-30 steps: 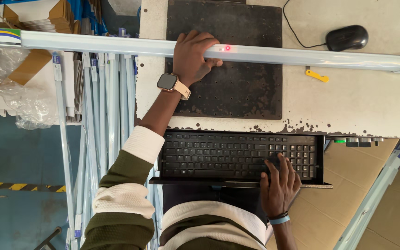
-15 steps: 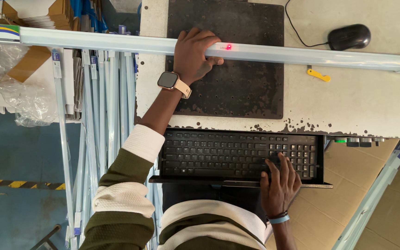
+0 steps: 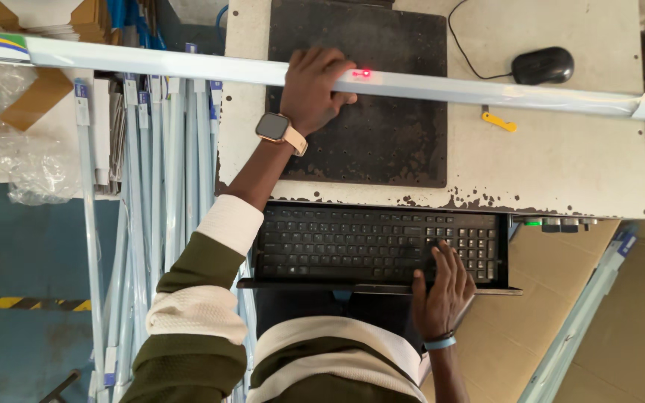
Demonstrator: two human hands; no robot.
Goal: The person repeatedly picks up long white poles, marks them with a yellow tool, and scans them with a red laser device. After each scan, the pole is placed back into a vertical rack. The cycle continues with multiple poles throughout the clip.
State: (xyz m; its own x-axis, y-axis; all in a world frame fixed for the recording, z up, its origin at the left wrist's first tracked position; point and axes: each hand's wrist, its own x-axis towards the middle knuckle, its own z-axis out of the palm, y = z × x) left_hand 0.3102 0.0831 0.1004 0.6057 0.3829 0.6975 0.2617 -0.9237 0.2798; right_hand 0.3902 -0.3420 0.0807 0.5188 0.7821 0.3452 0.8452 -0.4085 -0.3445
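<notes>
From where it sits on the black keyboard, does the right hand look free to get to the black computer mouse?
Probably yes. The right hand rests on the black keyboard, holding nothing. Only the long pale tube lies across the worn white table before the black computer mouse; the hand would pass over it.

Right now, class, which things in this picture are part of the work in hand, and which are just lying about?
In use:
left hand pressing on the long pale tube
red light spot on the tube
black mat
right hand on the keyboard

Lying about:
mouse
yellow clip
stacked tubes
plastic wrap
</notes>
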